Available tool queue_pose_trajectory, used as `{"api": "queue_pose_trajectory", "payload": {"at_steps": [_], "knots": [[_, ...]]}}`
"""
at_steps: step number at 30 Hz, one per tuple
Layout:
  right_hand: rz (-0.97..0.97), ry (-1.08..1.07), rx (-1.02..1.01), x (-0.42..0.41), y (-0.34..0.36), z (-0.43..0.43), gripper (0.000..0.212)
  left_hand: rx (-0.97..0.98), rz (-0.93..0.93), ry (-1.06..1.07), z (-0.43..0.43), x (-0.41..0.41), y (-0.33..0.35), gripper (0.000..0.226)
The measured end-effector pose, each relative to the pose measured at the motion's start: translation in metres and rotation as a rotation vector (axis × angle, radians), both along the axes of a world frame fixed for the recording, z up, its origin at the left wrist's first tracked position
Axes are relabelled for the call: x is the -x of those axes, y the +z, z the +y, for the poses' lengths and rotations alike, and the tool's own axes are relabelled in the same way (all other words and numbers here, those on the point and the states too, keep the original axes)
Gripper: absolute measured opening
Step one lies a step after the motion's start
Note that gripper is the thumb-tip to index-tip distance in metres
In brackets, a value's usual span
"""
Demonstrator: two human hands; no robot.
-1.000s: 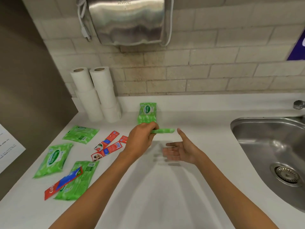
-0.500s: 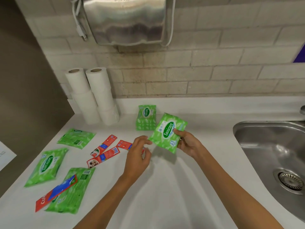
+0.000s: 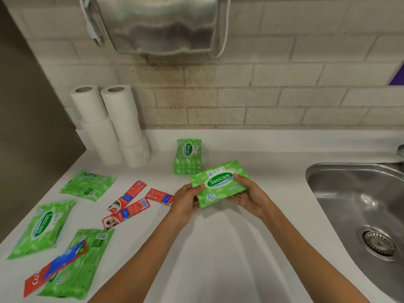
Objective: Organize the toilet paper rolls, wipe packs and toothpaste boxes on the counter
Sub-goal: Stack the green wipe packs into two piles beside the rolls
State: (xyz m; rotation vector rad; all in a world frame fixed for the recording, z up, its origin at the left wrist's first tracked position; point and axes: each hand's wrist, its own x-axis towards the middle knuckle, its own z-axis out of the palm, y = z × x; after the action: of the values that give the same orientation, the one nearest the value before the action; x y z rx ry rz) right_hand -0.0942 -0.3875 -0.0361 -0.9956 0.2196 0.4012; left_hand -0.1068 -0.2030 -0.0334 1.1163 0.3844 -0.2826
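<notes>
I hold a small green Sanicare wipe pack (image 3: 218,184) label-up above the white counter (image 3: 218,259); my left hand (image 3: 185,202) grips its left edge and my right hand (image 3: 249,195) its right edge. Just behind it a stack of small wipe packs (image 3: 188,156) lies by the backsplash. Two columns of toilet paper rolls (image 3: 109,125) stand in the back left corner. Three larger green wipe packs (image 3: 88,185) (image 3: 44,226) (image 3: 80,265) lie at the left. Three small red toothpaste boxes (image 3: 129,195) lie between them and my left hand, and a larger red-and-blue toothpaste box (image 3: 54,267) rests on the nearest pack.
A steel sink (image 3: 360,204) with a drain is sunk into the counter at the right, a tap (image 3: 401,149) at its far edge. A metal hand dryer (image 3: 161,22) hangs on the tiled wall above. A brown partition (image 3: 26,127) bounds the left side.
One second ago only my left hand gripped the pack edge-on. It then passed to my right hand, and now both hands hold it flat with the label up.
</notes>
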Motion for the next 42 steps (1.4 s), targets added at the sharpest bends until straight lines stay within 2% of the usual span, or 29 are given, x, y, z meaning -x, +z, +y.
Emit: {"api": "queue_pose_trajectory", "payload": {"at_steps": [3,6,10,15,18,21,26,29,32,34,36,39,42], "knots": [[0.051,0.053,-0.03,-0.004,0.001,-0.02,0.046,-0.072,-0.012,0.012,0.01,-0.012,0.003,0.008],[0.071,0.165,0.051,-0.007,0.002,-0.031,0.056,-0.135,-0.054,-0.002,0.019,-0.022,0.008,0.005],[0.044,0.281,0.191,-0.009,0.002,-0.031,0.044,-0.311,-0.095,-0.096,0.026,-0.035,0.012,0.002],[-0.059,0.479,0.481,-0.006,0.003,-0.021,0.021,-0.495,-0.165,-0.242,0.017,-0.047,0.02,0.008],[-0.059,0.424,0.458,-0.01,-0.002,-0.021,0.025,-0.386,-0.13,-0.156,0.005,-0.054,0.019,0.013],[-0.025,0.282,0.431,-0.013,-0.008,-0.022,0.027,-0.298,-0.092,-0.065,-0.002,-0.055,0.011,0.018],[0.063,0.032,0.582,-0.024,-0.022,-0.016,0.036,-0.454,-0.083,-0.023,0.001,-0.048,-0.015,0.035],[0.075,0.022,0.701,-0.028,-0.028,-0.01,0.023,-0.562,-0.118,-0.063,0.004,-0.044,-0.026,0.034],[0.012,-0.012,0.998,-0.028,-0.032,-0.008,0.029,-0.77,-0.191,-0.134,0.003,-0.038,-0.034,0.033],[-0.05,0.01,1.259,-0.025,-0.031,-0.01,0.052,-0.885,-0.252,-0.188,0.0,-0.034,-0.039,0.033],[-0.14,0.107,1.435,-0.021,-0.029,-0.014,0.075,-0.954,-0.309,-0.227,-0.003,-0.03,-0.043,0.035],[-0.304,0.308,1.51,-0.015,-0.031,-0.017,0.087,-1.056,-0.411,-0.291,-0.008,-0.023,-0.049,0.038],[-0.41,0.328,1.541,-0.013,-0.041,-0.016,0.075,-1.12,-0.511,-0.357,-0.014,-0.016,-0.052,0.041]]}}
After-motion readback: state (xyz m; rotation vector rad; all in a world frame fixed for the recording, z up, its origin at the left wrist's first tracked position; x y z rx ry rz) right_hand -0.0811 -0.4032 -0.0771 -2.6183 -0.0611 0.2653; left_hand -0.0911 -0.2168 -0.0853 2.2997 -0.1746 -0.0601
